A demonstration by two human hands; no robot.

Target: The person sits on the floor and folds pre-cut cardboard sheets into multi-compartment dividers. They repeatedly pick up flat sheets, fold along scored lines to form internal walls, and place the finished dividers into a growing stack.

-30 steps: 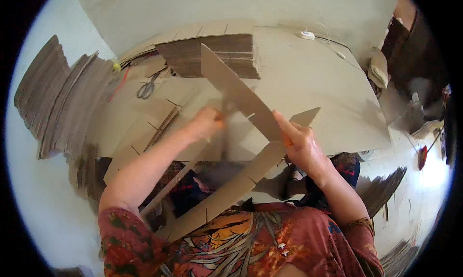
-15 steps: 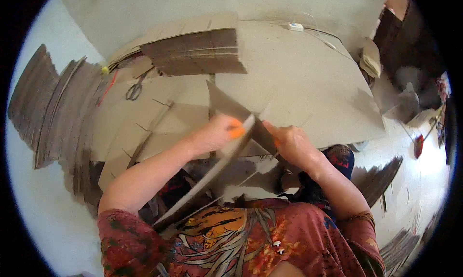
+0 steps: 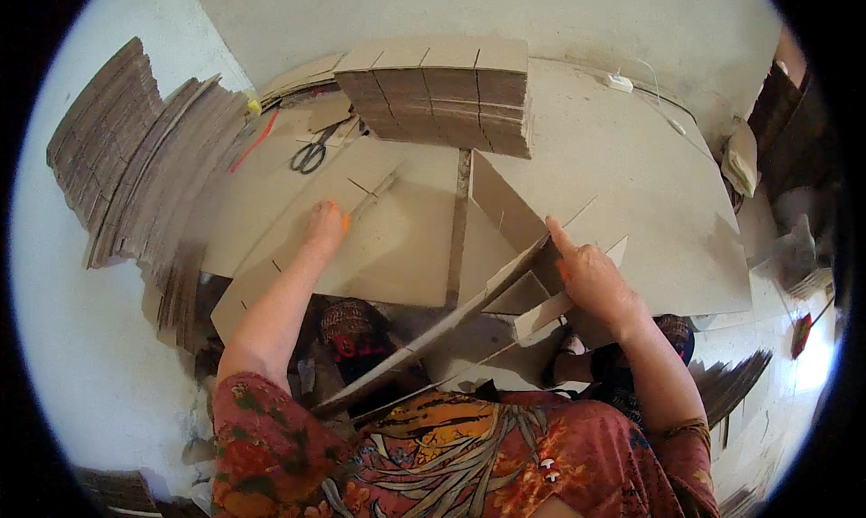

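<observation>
My right hand [image 3: 591, 282] grips a partly interlocked cardboard divider [image 3: 510, 198] of crossed brown strips, its index finger stretched along a top edge. One long strip of the divider slants down toward my lap. At the left, my left hand [image 3: 327, 228] has its fingers curled at the edge of a slotted cardboard strip [image 3: 374, 180] lying on the table; its fingertips are partly hidden. Orange coverings show on fingers of both hands.
A block of slotted cardboard pieces [image 3: 442, 94] stands at the back of the table [image 3: 649, 184]. Black-handled scissors [image 3: 309, 157] lie left of it. Tall stacks of cardboard sheets [image 3: 135, 148] rise at the far left. A white plug [image 3: 619, 82] with a cord sits at the back right.
My left hand has left the divider and moved left to the flat strips. My right hand stays on the divider, its index finger now extended. The whole view has shifted.
</observation>
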